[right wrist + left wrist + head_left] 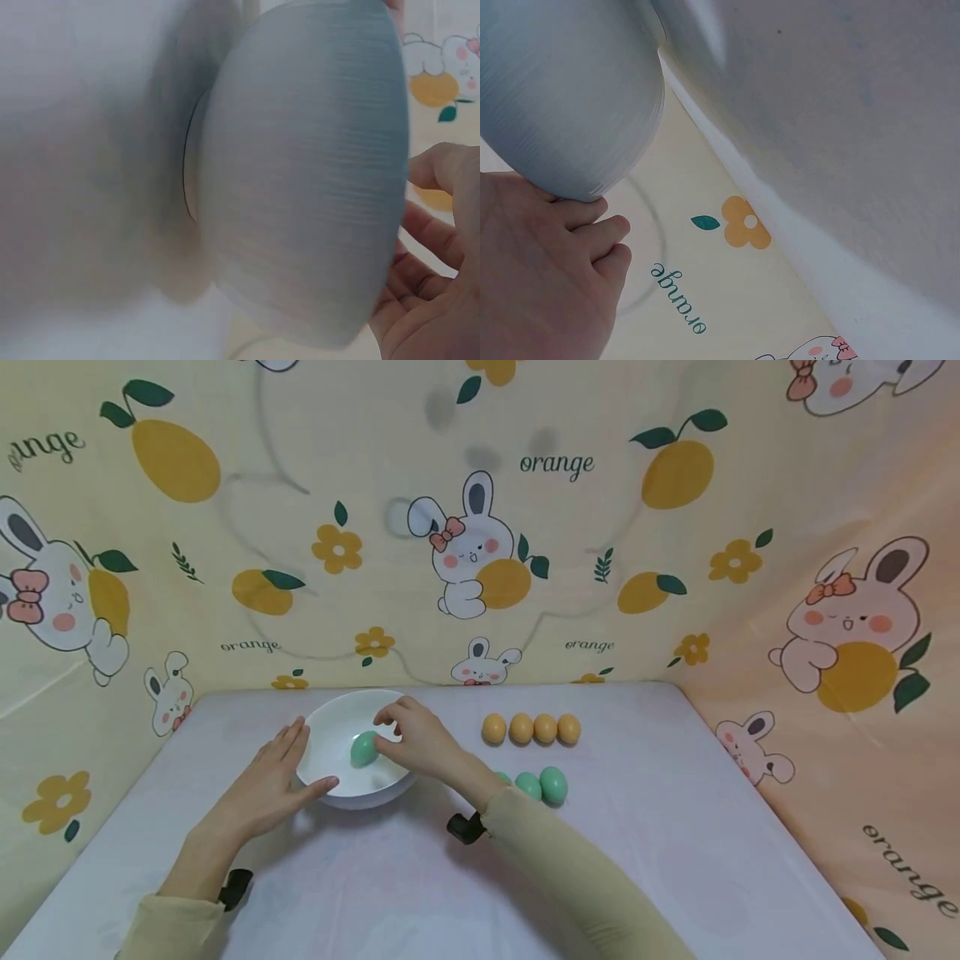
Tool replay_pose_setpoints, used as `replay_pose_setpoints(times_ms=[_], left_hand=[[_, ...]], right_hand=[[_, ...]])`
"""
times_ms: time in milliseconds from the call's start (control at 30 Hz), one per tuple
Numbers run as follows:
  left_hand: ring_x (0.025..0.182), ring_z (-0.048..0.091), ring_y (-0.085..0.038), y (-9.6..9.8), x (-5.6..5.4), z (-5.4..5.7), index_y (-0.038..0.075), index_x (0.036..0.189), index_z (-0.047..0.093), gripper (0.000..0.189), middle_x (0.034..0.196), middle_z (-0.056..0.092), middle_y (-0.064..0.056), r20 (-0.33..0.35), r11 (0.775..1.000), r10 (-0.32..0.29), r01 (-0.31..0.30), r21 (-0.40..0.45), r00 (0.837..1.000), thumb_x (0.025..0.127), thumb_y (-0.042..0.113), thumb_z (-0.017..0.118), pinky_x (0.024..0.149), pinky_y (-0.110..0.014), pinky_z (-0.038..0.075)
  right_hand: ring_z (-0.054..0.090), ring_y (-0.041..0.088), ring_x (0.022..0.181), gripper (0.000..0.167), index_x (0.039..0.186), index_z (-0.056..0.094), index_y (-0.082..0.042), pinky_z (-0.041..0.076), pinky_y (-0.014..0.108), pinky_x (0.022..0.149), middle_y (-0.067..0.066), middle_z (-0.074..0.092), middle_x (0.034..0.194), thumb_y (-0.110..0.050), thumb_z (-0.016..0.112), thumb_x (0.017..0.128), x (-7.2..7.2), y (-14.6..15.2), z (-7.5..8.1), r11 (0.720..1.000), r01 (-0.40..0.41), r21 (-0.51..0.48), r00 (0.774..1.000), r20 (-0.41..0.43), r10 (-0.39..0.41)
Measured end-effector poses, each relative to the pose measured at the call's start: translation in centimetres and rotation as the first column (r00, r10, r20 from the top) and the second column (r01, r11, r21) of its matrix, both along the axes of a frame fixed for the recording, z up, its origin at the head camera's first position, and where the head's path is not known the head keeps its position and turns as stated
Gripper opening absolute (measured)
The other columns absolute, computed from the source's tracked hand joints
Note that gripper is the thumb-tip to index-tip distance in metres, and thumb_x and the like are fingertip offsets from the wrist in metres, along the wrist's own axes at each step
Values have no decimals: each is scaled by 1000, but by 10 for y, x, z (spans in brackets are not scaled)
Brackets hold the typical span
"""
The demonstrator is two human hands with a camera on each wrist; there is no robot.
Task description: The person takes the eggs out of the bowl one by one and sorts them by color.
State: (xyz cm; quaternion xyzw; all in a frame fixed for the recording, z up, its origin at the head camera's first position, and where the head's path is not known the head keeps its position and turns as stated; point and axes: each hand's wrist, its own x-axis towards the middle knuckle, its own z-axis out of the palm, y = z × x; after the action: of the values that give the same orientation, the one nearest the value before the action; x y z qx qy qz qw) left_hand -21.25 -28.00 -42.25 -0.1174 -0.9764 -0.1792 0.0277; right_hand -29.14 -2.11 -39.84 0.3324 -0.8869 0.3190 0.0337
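Note:
A white bowl (324,752) stands at the back left of the table, with one green egg (363,750) inside. My left hand (262,781) rests against the bowl's left side, fingers straight along the rim and thumb on the near edge. Over the bowl's right side is my right hand (420,739), its thumb beside the green egg and its fingers spread apart from it. In both wrist views the outer wall of the bowl (300,172) hides the inside. Left-hand fingertips (611,229) show below the bowl (570,90) in the left wrist view.
Several tan eggs (533,728) form a row at the back, right of the bowl. Nearer, a row of green eggs (553,786) is partly covered by my right forearm. A patterned cloth (570,543) hangs behind the white table (675,843).

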Motion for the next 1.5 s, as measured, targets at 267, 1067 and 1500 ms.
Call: replay_pose_setpoints(times_ms=[267, 1067, 1500], left_hand=[[155, 14, -52, -2, 1, 1, -13, 160, 18, 109, 170, 11, -29, -10, 1000, -17, 18, 14, 1000, 97, 65, 60, 123, -68, 18], [155, 13, -51, -1, 1, 0, -11, 160, 17, 109, 171, 11, -28, -4, 1000, -17, 18, 19, 1000, 97, 65, 60, 123, -68, 18], [155, 13, -51, 1, 2, 2, -11, 160, 17, 109, 171, 10, -28, -3, 1000, -11, 11, 24, 1000, 96, 65, 61, 123, -68, 18]], right_hand=[[59, 12, 102, 31, 123, 72, -12, 51, 20, 85, 1, 63, 118, -27, 73, 97, -14, -20, -3, 993, 11, 118, 1000, -11, -10], [59, 14, 122, 42, 137, 69, -30, 50, 29, 106, 2, 61, 138, -41, 75, 97, -36, -43, -14, 888, -97, 450, 995, 52, 82], [58, 9, 108, 28, 120, 73, -28, 50, 23, 98, -6, 65, 120, -33, 80, 94, -32, -42, -12, 890, -158, 427, 987, 93, 131]])
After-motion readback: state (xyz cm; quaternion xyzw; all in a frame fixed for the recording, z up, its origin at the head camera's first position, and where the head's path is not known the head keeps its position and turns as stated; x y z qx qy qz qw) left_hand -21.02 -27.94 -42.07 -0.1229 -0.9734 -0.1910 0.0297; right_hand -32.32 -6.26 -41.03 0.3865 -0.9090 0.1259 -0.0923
